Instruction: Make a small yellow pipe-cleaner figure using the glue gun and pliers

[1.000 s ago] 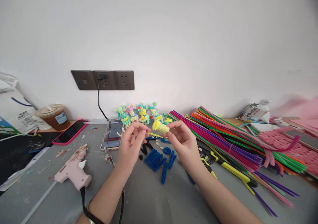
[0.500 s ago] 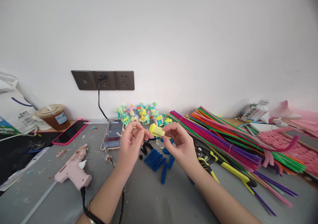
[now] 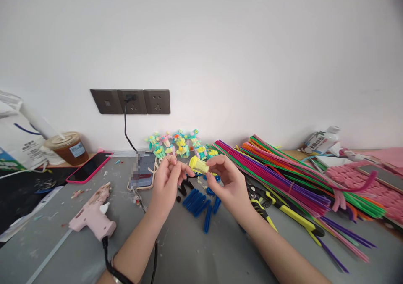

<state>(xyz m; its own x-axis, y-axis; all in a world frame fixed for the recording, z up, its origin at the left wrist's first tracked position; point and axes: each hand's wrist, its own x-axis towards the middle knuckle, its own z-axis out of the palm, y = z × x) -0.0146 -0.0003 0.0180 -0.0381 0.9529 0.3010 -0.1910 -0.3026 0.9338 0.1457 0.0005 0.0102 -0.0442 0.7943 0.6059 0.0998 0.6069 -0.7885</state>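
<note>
Holding the yellow piece [image 3: 198, 165] above the table [image 3: 201, 250] with the right hand [image 3: 227, 183], I seemed to be at an adjusting step; the next touch called for lightness. Whether the left hand [image 3: 168, 178] gripped anything, I couldn't tell. Pliers [image 3: 291, 213] crowded the right, the wall [image 3: 201, 65] bounded the far side; room lay nearer.

A dark socket panel [image 3: 137, 102] is mounted on a plain white wall [image 3: 239, 57]. Below the panel, a grey-surfaced worktop [image 3: 195, 254] is placed; to its right, a wood-toned strip [image 3: 295, 154] is exposed along the wall. Soft light is spread right of the panel.
</note>
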